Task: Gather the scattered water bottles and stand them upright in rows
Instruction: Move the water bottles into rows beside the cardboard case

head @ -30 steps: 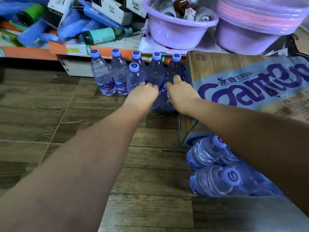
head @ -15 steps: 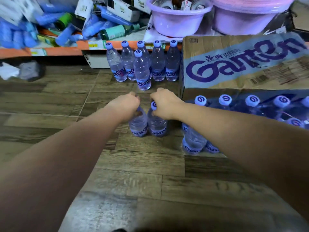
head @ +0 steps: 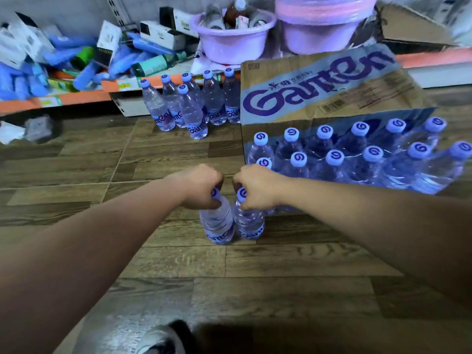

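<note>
Gripping 1 water bottle each by the neck, the left hand (head: 204, 186) holds the left bottle (head: 218, 223) and the right hand (head: 255, 186) the right bottle (head: 249, 222), upright at frame centre, bases at the floor (head: 281, 272). Next, carry them to the standing rows (head: 191, 103), upper centre. Since 1 second ago, both hands have pulled back from there.

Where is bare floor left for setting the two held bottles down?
Bare floor lies between the standing bottles by the shelf and both hands. It is crowded at right, around the carton and wrapped pack.
</note>
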Action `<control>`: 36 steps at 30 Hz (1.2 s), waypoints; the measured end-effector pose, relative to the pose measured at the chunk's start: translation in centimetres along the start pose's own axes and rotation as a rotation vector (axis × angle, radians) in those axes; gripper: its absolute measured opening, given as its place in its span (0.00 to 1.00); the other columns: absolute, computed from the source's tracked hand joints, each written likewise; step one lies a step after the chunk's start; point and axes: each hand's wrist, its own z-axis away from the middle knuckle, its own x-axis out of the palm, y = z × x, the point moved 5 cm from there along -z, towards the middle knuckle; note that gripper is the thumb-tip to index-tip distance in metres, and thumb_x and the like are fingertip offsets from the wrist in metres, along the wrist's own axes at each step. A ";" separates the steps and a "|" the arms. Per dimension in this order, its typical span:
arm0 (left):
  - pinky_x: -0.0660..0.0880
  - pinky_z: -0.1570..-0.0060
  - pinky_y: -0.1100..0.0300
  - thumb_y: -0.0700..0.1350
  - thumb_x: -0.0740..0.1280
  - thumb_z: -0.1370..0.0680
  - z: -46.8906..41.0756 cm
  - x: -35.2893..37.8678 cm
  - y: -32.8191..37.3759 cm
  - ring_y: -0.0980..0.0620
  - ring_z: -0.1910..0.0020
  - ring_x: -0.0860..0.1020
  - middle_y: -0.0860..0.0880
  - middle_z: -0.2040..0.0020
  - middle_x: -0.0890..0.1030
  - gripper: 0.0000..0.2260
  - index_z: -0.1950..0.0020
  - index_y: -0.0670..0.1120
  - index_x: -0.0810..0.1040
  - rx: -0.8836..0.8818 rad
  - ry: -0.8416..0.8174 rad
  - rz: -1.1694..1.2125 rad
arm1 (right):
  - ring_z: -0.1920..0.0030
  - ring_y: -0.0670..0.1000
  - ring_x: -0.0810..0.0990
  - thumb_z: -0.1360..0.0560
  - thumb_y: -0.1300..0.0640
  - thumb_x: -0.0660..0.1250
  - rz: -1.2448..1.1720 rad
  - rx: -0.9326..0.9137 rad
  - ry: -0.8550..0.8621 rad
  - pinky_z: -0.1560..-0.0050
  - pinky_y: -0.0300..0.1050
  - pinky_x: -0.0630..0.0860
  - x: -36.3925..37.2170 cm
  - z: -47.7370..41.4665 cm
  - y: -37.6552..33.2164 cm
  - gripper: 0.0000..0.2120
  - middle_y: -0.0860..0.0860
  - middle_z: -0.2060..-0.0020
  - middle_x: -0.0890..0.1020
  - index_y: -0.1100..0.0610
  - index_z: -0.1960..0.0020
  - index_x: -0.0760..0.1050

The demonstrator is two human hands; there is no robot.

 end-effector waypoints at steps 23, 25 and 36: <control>0.71 0.56 0.55 0.51 0.66 0.26 -3.5 -1.0 10.1 0.44 0.49 0.76 0.45 0.50 0.72 0.14 0.48 0.42 0.71 0.199 0.224 0.110 | 0.56 0.57 0.81 0.32 0.57 0.73 -0.024 0.271 -0.074 0.64 0.44 0.71 -1.0 6.6 9.6 0.16 0.56 0.57 0.79 0.53 0.62 0.64; 0.73 0.54 0.52 0.52 0.65 0.26 -3.3 -0.9 10.0 0.44 0.48 0.76 0.45 0.47 0.73 0.16 0.45 0.43 0.71 0.199 0.238 0.084 | 0.55 0.55 0.76 0.31 0.55 0.73 0.013 0.263 -0.091 0.58 0.47 0.71 -1.3 6.7 9.3 0.15 0.53 0.56 0.75 0.55 0.57 0.66; 0.69 0.60 0.55 0.64 0.52 0.23 -3.2 -0.9 9.3 0.44 0.50 0.78 0.48 0.47 0.77 0.23 0.43 0.47 0.71 0.233 0.313 -0.053 | 0.47 0.56 0.77 0.25 0.42 0.62 0.212 0.227 -0.002 0.54 0.48 0.73 -1.9 6.4 8.2 0.18 0.51 0.48 0.76 0.54 0.45 0.72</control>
